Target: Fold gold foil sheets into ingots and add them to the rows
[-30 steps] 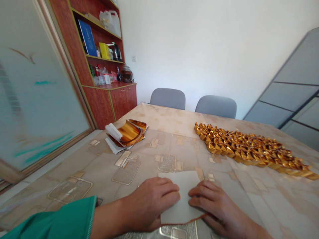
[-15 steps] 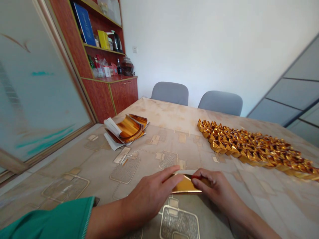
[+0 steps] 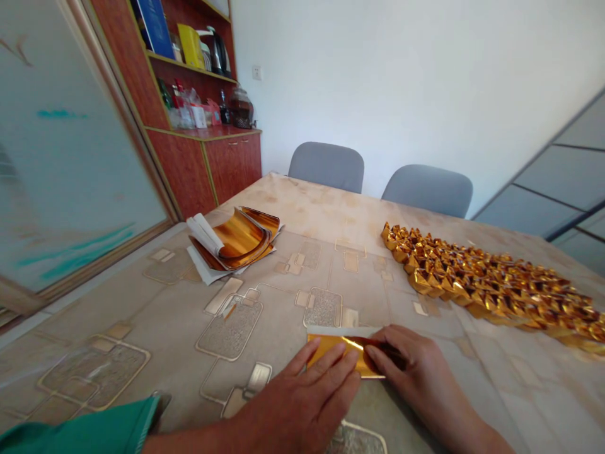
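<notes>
A folded sheet of gold foil paper (image 3: 338, 347) lies on the table near the front edge, gold side up with a white strip along its far edge. My left hand (image 3: 302, 397) lies on its near left part, fingers stretched flat and pressing it. My right hand (image 3: 416, 372) rests on its right end, fingers bent and pressed down on the fold. A long bed of folded gold paper ingots (image 3: 486, 284) lies at the right. A curled stack of gold and white sheets (image 3: 231, 243) sits at the left.
The table (image 3: 189, 315) has a beige patterned cover. Two grey chairs (image 3: 326, 165) stand at its far side. A red-brown shelf cabinet (image 3: 198, 145) with bottles and books is at the back left, beside a frosted glass door (image 3: 61, 157).
A second ago the sheet lay white side up under both hands. It has been folded over, gold side showing, and my hands now press along the fold. The camera has tilted down a little.
</notes>
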A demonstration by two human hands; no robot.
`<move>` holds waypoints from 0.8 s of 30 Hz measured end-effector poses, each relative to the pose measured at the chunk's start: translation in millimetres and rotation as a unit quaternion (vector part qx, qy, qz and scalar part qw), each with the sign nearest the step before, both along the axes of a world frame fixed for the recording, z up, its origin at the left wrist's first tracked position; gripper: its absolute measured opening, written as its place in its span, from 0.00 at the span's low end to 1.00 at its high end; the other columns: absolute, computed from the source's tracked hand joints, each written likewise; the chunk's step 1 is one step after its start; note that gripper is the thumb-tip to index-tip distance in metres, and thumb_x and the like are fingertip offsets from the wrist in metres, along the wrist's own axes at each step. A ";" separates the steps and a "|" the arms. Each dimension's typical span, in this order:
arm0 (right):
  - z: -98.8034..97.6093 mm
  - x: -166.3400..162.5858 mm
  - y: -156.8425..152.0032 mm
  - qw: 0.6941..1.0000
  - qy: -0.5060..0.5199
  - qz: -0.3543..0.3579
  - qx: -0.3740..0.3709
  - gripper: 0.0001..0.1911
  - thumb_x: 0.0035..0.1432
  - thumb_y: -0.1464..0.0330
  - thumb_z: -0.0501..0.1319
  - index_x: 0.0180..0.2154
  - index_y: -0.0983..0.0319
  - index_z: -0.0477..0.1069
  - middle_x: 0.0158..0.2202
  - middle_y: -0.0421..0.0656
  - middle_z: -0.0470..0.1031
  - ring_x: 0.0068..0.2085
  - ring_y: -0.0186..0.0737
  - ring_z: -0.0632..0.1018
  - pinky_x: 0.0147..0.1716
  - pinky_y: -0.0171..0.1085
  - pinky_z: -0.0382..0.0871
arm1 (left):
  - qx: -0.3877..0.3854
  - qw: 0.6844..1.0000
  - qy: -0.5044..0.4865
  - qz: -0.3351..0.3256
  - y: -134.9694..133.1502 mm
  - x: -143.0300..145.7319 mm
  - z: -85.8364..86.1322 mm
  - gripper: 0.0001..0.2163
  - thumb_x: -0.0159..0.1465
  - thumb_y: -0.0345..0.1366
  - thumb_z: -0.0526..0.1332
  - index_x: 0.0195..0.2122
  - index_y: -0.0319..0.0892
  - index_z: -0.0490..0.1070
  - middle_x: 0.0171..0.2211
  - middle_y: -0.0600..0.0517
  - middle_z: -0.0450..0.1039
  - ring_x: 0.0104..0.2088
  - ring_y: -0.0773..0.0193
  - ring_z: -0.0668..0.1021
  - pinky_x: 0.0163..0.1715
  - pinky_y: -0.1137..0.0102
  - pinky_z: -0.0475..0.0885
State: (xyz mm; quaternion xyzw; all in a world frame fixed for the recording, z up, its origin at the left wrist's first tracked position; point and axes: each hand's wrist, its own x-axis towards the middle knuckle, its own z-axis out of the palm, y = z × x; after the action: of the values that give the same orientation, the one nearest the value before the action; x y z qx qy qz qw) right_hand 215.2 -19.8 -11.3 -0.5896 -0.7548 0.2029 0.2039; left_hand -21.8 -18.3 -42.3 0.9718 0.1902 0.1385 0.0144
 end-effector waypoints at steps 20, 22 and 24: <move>-17.6 2.3 8.4 0.991 -0.073 -0.038 0.108 0.14 0.67 0.61 0.55 0.30 0.57 0.71 0.27 0.42 0.76 0.28 0.42 0.76 0.27 0.38 0.67 | 0.054 0.998 -0.013 0.034 3.8 0.0 -14.2 0.19 0.73 0.36 0.48 0.63 0.37 0.61 0.63 0.44 0.65 0.64 0.54 0.66 0.65 0.59 0.55; -17.4 2.7 9.2 0.991 -0.077 -0.040 0.098 0.14 0.66 0.61 0.55 0.29 0.57 0.70 0.26 0.42 0.76 0.28 0.43 0.76 0.27 0.37 0.67 | 0.062 0.997 -0.009 0.035 3.8 -0.1 -13.6 0.18 0.73 0.36 0.48 0.62 0.38 0.62 0.63 0.44 0.65 0.63 0.54 0.66 0.64 0.59 0.56; -17.5 3.0 9.6 0.992 -0.080 -0.043 0.089 0.13 0.66 0.61 0.56 0.29 0.57 0.70 0.26 0.41 0.76 0.28 0.43 0.76 0.27 0.38 0.67 | 0.067 0.997 -0.007 0.036 4.0 0.3 -13.5 0.18 0.73 0.36 0.47 0.61 0.39 0.63 0.63 0.45 0.66 0.62 0.55 0.68 0.64 0.60 0.58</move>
State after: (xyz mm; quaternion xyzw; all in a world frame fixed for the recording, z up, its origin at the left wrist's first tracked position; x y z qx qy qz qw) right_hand 218.2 -10.2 -28.7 -0.6156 -0.7574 0.0786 0.2030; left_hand -21.5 -14.3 -55.8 0.9621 0.2149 0.1584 -0.0547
